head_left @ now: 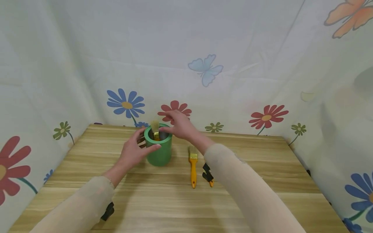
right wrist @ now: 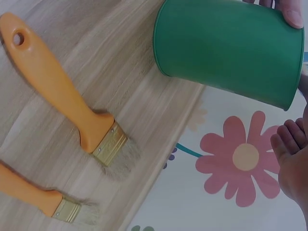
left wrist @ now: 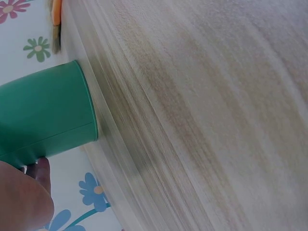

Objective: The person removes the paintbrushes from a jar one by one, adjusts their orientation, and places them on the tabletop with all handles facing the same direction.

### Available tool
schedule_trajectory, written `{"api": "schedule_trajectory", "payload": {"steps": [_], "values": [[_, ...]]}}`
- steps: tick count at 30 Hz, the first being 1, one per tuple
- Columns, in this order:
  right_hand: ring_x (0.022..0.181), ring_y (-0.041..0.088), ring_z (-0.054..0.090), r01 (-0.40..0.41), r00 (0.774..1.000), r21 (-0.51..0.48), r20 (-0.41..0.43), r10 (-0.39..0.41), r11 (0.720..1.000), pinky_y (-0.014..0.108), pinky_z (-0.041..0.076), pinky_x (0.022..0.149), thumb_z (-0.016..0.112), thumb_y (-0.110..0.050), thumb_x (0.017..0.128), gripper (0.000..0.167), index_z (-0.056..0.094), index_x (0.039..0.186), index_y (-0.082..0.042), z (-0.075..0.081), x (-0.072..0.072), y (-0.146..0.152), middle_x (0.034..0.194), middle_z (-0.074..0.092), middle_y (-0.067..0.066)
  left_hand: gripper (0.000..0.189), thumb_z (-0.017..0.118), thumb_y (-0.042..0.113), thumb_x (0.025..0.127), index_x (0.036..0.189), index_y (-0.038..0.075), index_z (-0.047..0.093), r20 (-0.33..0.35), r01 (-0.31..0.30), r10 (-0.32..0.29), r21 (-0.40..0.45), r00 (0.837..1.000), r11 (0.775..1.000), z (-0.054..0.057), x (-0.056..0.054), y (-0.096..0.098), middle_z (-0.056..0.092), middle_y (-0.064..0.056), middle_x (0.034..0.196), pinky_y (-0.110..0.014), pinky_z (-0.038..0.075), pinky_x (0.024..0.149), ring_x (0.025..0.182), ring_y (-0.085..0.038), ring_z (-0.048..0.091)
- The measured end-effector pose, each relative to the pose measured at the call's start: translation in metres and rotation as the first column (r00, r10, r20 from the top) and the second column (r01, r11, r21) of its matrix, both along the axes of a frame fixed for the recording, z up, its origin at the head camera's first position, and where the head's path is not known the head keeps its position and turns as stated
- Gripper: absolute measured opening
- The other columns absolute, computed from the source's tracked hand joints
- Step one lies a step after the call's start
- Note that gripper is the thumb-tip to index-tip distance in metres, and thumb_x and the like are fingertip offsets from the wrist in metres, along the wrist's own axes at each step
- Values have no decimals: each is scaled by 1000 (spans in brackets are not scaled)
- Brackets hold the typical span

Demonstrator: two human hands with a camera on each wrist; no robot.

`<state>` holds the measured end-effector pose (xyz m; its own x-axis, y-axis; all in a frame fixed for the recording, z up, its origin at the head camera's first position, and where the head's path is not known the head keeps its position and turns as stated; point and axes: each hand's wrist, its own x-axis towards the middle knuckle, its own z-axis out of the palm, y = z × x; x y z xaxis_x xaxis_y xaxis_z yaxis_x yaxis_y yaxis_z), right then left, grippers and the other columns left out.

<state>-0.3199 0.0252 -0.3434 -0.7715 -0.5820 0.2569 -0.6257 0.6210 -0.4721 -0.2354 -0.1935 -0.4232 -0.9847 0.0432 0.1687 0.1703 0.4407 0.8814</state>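
Note:
A green cylindrical cup (head_left: 159, 152) stands on the table, with a paintbrush (head_left: 155, 125) upright inside it, bristles up. My left hand (head_left: 132, 152) holds the cup from the left, thumb across its front and fingers at its far side. In the left wrist view part of that hand (left wrist: 24, 197) shows beside the cup (left wrist: 48, 110). Above the cup's right rim is my right hand (head_left: 179, 126), its thumb side close to the brush. The right wrist view shows its fingers (right wrist: 291, 137) loosely bent, with nothing seen between them.
Right of the cup, an orange-handled paintbrush (head_left: 193, 170) lies on the wooden table (head_left: 163, 200). Another brush handle (head_left: 211, 183) is mostly hidden under the right sleeve. Both brushes show in the right wrist view, one larger (right wrist: 53, 82), one smaller (right wrist: 29, 187). A flowered cloth (head_left: 233, 97) hangs behind.

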Motion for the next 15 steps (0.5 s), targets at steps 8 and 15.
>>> {"api": "schedule_trajectory", "payload": {"steps": [8,15], "values": [[129,28,65,3,1000,10,-18,-3,1000,38,54,113,85,-39,94,70,59,151,-7,-7,-7,-13,143,67,11,98,88,51,88,164,14,38,-2,-4,4,0,1000,1000,0,0,1,48,-17,162,-57,48,117,148,-44,49],[131,25,64,30,1000,49,9,-30,998,36,55,112,84,-40,95,72,57,151,-4,-6,-5,-23,144,66,12,96,88,49,88,163,14,39,-6,-4,4,4,1000,1000,1,1,1,49,-17,161,-56,48,118,147,-43,50]]}}
